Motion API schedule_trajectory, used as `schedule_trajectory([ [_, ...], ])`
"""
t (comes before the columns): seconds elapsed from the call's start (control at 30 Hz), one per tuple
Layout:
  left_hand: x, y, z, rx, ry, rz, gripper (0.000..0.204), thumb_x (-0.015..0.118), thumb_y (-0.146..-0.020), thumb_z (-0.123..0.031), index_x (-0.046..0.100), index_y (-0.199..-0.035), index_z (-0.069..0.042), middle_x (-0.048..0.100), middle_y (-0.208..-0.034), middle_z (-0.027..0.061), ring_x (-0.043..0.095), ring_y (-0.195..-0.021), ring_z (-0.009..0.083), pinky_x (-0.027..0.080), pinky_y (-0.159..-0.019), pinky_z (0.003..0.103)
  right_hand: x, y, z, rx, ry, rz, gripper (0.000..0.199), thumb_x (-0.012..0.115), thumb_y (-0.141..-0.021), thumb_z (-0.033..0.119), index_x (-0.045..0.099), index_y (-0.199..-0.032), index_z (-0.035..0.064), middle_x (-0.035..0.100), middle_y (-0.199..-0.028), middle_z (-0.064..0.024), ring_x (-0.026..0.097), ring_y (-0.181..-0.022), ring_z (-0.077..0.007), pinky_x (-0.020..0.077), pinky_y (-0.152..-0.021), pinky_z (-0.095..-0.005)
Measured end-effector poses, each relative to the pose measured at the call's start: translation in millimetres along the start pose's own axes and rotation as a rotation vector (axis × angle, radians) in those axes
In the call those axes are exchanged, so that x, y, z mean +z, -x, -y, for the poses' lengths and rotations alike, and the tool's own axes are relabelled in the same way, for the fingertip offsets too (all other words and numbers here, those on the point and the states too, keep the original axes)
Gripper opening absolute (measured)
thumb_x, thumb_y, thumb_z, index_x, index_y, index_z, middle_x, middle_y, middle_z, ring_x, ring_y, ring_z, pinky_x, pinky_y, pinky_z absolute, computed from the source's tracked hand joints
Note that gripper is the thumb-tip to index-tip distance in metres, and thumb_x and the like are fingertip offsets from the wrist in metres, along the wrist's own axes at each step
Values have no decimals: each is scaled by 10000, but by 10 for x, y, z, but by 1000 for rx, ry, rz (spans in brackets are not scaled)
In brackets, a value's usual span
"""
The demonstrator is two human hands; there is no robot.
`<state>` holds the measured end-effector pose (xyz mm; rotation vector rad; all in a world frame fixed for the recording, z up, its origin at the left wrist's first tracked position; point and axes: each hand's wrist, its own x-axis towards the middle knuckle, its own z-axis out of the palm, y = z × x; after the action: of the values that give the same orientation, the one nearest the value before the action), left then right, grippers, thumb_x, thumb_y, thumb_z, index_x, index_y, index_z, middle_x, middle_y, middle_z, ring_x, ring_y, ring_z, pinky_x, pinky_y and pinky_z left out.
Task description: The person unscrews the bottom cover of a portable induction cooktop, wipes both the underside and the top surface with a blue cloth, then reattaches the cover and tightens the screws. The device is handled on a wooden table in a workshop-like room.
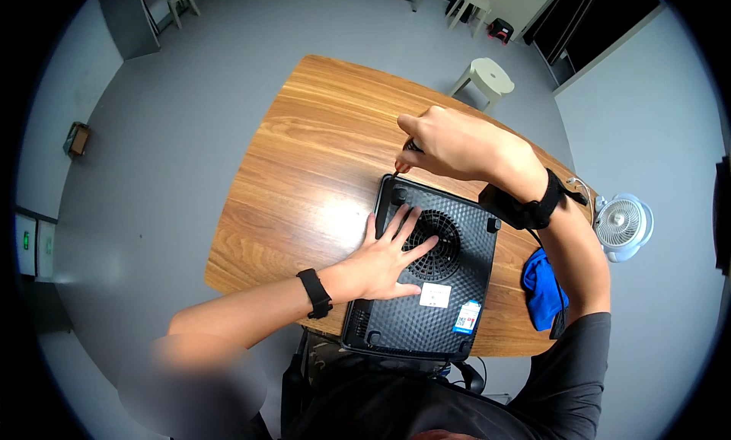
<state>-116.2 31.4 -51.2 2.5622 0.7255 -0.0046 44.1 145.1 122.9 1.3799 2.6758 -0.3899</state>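
Note:
A black square appliance (464, 288) lies upside down on the wooden table (304, 151), its round fan grille (442, 253) facing up. My left hand (384, 257) rests flat on it, fingers spread, beside the grille. My right hand (449, 143) is closed on a thin tool (405, 157), likely a screwdriver, whose tip points down at the appliance's far left corner (394, 187). Both wrists wear black bands.
A blue cloth (541, 284) lies on the table right of the appliance. A small white fan (623, 225) stands on the floor at the right. White stools (487, 78) stand beyond the table. A black cable runs along the right side.

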Motion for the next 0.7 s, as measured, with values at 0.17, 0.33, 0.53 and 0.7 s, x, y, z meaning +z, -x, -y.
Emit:
schedule_trajectory([
  [0.17, 22, 2, 6, 1, -7, -12, 961, 645, -887, -674, 243, -1655, -260, -24, -1692, 314, -62, -1569, 509, 133, -1131, 817, -9, -36, 34, 195, -31, 55, 509, 575, -1026, 416, 631, -937, -82, 661, -696, -270, 675, -728, -482, 577, -718, -504],
  [0.33, 51, 16, 20, 3, -17, -41, 958, 642, -882, -683, 255, -1652, -262, -6, -1696, 302, -44, -1570, 508, 144, -1123, 823, -54, 74, 86, 255, 120, -14, 434, 598, -1008, 370, 588, -1101, -54, 695, -843, -266, 693, -851, -469, 572, -803, -505],
  [0.53, 36, 31, 12, 14, -42, -69, 954, 629, -880, -697, 273, -1647, -256, 2, -1696, 303, -35, -1570, 507, 171, -1113, 827, 107, 149, -49, 17, 89, -161, 299, 646, -995, 241, 557, -1087, -29, 651, -954, -224, 687, -929, -445, 566, -804, -480],
  [0.7, 26, 31, 6, -8, -56, -34, 945, 610, -891, -701, 270, -1648, -251, -28, -1701, 292, -56, -1572, 498, 169, -1123, 819, 230, 7, 80, 62, 169, -273, 386, 527, -1027, 313, 690, -872, -1, 728, -720, -195, 724, -724, -391, 602, -715, -462],
])
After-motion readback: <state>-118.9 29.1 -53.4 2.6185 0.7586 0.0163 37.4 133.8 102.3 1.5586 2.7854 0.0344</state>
